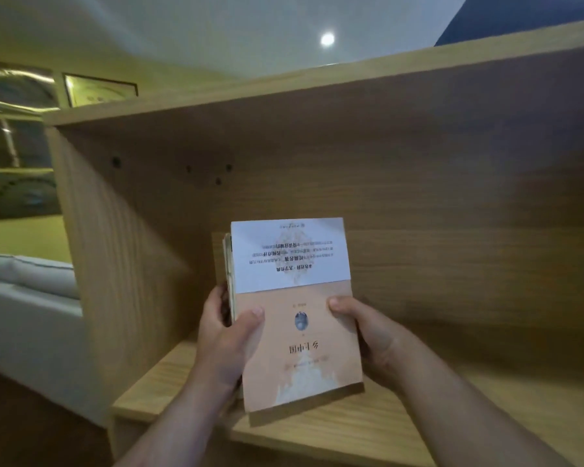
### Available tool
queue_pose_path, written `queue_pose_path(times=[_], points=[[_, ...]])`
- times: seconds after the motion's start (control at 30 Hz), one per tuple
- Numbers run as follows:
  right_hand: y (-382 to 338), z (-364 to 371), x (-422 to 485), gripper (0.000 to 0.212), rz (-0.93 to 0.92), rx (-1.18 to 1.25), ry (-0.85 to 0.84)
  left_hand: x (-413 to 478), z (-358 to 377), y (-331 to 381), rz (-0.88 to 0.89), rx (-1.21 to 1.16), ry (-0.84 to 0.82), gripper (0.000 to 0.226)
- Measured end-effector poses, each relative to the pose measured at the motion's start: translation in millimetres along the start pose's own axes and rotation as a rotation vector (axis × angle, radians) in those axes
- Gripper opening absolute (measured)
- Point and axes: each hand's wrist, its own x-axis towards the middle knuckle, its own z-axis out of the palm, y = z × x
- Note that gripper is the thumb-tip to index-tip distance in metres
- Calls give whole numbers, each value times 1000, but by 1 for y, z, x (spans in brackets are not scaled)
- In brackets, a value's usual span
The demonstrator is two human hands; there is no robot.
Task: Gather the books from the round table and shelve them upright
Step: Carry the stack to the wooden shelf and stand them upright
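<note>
while gripped at both side edges: books (pixel 294 332), small stack, nearly upright, orange front cover with white band, print upside down. located inside the open compartment of the wooden shelf (pixel 418 416), lower edge at the shelf board, contact not certain. left hand (pixel 223 342): curled round left edge, thumb on cover. right hand (pixel 371 338): curled round right edge, thumb on cover. pale sofa (pixel 24 281) beyond, left.

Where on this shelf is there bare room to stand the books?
Bare board runs right of the books to the frame edge, backed by the back panel. A narrower bare strip lies between the books and the left side wall. Crowded only mid-shelf, where the left hand and right hand grip the books.
</note>
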Motion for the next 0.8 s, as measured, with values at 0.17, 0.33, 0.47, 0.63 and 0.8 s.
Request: queue_pose_path(times=[0.17,0.33,0.47,0.63,0.8], points=[[11,8,17,30,-142,-192,78,-4,-6,-10,123,222,117,98],[23,29,22,25,-308,-594,408,-1,-8,-18,138,395,239,108],[31,28,15,28,-319,-677,137,-1,-7,-12,134,573,244,118],[34,32,9,79,-284,-662,-24,-3,-29,-8,64,524,78,113],[30,39,5,144,-178,-737,-143,7,-61,-7,84,507,-37,70]])
